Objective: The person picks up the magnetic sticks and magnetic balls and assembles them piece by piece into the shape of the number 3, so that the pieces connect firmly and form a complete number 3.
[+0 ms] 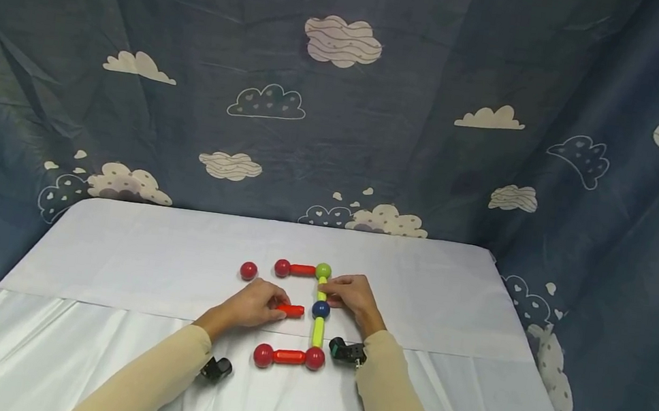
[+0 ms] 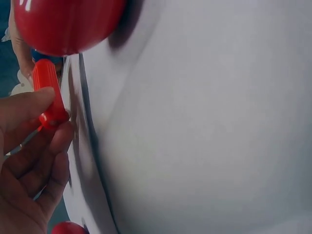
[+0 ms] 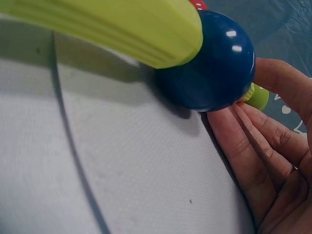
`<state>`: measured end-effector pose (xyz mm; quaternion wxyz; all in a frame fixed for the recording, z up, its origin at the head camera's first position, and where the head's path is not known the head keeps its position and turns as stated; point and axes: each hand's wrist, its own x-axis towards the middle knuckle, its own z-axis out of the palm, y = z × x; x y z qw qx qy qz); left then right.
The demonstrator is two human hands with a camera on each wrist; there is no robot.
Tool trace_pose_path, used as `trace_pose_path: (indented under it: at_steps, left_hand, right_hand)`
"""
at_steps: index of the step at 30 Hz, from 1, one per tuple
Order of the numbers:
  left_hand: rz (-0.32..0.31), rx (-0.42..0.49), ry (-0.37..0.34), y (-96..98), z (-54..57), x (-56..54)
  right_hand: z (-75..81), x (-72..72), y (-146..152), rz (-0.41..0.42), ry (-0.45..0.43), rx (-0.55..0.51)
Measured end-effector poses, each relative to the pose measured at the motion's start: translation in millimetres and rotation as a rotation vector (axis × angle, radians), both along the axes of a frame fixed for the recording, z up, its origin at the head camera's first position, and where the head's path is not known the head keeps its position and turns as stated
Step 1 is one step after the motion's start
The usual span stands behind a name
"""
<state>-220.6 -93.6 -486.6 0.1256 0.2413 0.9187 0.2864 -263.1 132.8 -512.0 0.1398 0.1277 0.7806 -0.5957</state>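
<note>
My left hand pinches a short red rod between thumb and fingers, its free end pointing toward the blue ball. On the other side, my right hand holds the upper yellow-green rod, which joins the green ball to the blue one. In the right wrist view those fingers lie just behind the blue ball and partly hide this rod. A lower yellow-green rod runs from the blue ball to a red ball at the near corner.
From the green ball, a red rod reaches left to a red ball. Along the near side, another red rod ends in a red ball. One loose red ball lies beyond my left hand on the white cloth.
</note>
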Motion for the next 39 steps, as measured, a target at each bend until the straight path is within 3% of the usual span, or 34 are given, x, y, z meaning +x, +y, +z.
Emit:
trace_pose_path:
  at_steps: [12, 18, 24, 30, 39]
  left_hand:
    - [0.041, -0.002, -0.013, 7.5, 0.5, -8.7]
    - [0.027, -0.016, -0.022, 12.5, 3.7, -10.2]
    - [-0.002, -0.006, -0.016, 16.4, 5.2, -11.0]
    - [-0.014, 0.011, -0.004, 14.8, 2.5, -12.6]
    - [0.025, 0.051, 0.01, 3.1, 2.9, -11.0]
  right_hand:
    - [1.1, -0.4, 0, -0.007, -0.01, -0.004]
    - [1.0, -1.5, 0, -0.01, -0.035, 0.035]
    - [2.5, -1.1, 2, -0.005, -0.025, 0.009]
    - [1.9, -2.2, 1, -0.001, -0.009, -0.019]
    - [-1.5, -0.7, 0, -0.01, -0.01, -0.008]
